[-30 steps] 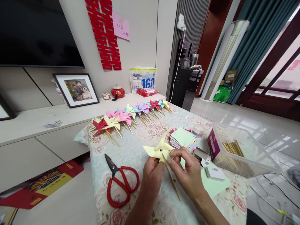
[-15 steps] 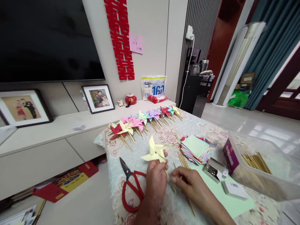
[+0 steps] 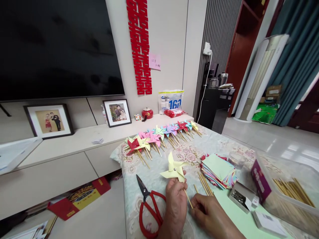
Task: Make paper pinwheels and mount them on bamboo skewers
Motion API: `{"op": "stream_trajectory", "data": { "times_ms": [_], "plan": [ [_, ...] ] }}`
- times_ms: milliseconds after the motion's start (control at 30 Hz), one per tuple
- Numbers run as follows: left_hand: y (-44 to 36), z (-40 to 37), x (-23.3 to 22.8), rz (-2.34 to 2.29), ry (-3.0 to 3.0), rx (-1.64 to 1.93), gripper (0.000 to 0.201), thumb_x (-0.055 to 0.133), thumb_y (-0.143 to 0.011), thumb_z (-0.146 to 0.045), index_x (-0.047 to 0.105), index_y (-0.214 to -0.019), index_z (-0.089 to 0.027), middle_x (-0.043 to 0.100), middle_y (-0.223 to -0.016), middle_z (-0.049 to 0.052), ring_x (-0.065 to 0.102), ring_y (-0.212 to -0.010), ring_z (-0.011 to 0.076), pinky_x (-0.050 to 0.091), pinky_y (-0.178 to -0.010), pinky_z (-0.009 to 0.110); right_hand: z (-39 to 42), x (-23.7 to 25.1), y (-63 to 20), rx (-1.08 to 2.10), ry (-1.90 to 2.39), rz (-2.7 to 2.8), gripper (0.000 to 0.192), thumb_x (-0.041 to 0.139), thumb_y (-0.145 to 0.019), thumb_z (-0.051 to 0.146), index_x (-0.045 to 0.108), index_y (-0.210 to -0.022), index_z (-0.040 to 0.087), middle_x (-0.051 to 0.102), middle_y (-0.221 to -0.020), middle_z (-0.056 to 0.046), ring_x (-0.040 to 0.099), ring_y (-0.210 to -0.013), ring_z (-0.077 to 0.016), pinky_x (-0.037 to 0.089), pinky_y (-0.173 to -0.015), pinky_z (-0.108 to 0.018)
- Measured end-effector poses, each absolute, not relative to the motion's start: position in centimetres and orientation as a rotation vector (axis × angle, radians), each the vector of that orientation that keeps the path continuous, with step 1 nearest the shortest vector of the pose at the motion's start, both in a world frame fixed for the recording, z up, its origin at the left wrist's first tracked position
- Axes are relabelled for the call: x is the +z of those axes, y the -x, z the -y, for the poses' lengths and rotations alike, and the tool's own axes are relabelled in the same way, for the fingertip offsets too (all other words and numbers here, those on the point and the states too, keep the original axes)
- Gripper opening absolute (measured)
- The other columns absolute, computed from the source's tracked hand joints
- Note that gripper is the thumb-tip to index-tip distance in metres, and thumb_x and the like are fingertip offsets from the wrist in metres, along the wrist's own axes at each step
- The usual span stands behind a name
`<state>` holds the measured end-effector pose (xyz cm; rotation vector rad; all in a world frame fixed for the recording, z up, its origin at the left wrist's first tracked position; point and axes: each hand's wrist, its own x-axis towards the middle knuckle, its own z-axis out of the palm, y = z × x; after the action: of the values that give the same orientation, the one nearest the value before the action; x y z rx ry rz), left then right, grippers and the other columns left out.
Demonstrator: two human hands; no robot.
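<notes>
My left hand (image 3: 175, 199) holds a pale yellow paper pinwheel (image 3: 174, 169) upright by its wooden stick (image 3: 188, 199), just above the flowered tablecloth (image 3: 189, 151). My right hand (image 3: 211, 215) sits beside it at the lower right, fingertips pinching the lower part of the same stick. Red-handled scissors (image 3: 151, 207) lie left of my left hand. A row of finished coloured pinwheels (image 3: 159, 136) lies along the table's far edge.
A stack of coloured paper squares (image 3: 218, 169) and loose sticks (image 3: 205, 184) lie right of the pinwheel. A small open box of pins (image 3: 239, 196), a clear tub of sticks (image 3: 291, 191) and a purple box (image 3: 260, 181) stand further right. A cabinet (image 3: 62, 146) with framed photos runs behind.
The view has swung left and up. My left hand has turned the pinwheel more upright. My right hand has dropped lower along the stick.
</notes>
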<state>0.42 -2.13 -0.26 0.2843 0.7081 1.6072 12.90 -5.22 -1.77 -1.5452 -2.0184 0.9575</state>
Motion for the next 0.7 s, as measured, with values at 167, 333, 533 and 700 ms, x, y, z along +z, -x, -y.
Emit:
{"op": "stream_trajectory", "data": {
  "times_ms": [167, 333, 533, 700],
  "plan": [
    [-1.1, 2.6, 0.2, -0.666, -0.233, 1.563, 0.041, 0.07, -0.054, -0.019, 0.073, -0.095, -0.015, 0.072, -0.107, 0.012, 0.064, -0.1, 0.0238, 0.048, -0.084, 0.03, 4.0, -0.9, -13.3, 0.828, 1.583, 1.961, 0.02, 0.048, -0.085, 0.033, 0.048, -0.069, 0.021, 0.055, -0.063, 0.001, 0.049, -0.06, -0.0156, 0.033, -0.057, -0.025],
    [-2.0, 2.7, -1.5, -0.795, -0.277, 1.534, 0.046, 0.071, -0.06, -0.022, 0.069, -0.105, -0.011, 0.07, -0.114, 0.017, 0.065, -0.105, 0.0275, 0.048, -0.088, 0.034, 0.2, 1.7, -12.6, 0.662, 1.57, 1.962, 0.018, 0.046, -0.086, 0.03, 0.054, -0.072, 0.022, 0.061, -0.064, 0.0, 0.056, -0.062, -0.0173, 0.035, -0.059, -0.026],
    [-2.8, 2.1, -3.2, -0.985, -0.527, 1.415, 0.035, 0.053, -0.055, -0.011, 0.07, -0.086, -0.011, 0.074, -0.082, 0.01, 0.064, -0.071, 0.0188, 0.044, -0.06, 0.026, -7.2, 2.6, -8.7, 0.489, 1.664, 1.95, 0.015, 0.049, -0.079, 0.012, 0.057, -0.07, 0.019, 0.064, -0.065, 0.0, 0.058, -0.064, -0.0159, 0.034, -0.06, -0.024],
    [-3.6, 1.7, -3.6, -0.924, -0.557, 1.354, 0.034, 0.046, -0.049, -0.01, 0.067, -0.076, -0.015, 0.075, -0.075, 0.008, 0.065, -0.067, 0.0192, 0.045, -0.06, 0.025, -11.9, 0.8, -5.3, 0.432, 1.723, 1.946, 0.019, 0.049, -0.08, 0.006, 0.066, -0.075, 0.016, 0.071, -0.078, -0.007, 0.06, -0.075, -0.0174, 0.033, -0.065, -0.024]
  ]
}}
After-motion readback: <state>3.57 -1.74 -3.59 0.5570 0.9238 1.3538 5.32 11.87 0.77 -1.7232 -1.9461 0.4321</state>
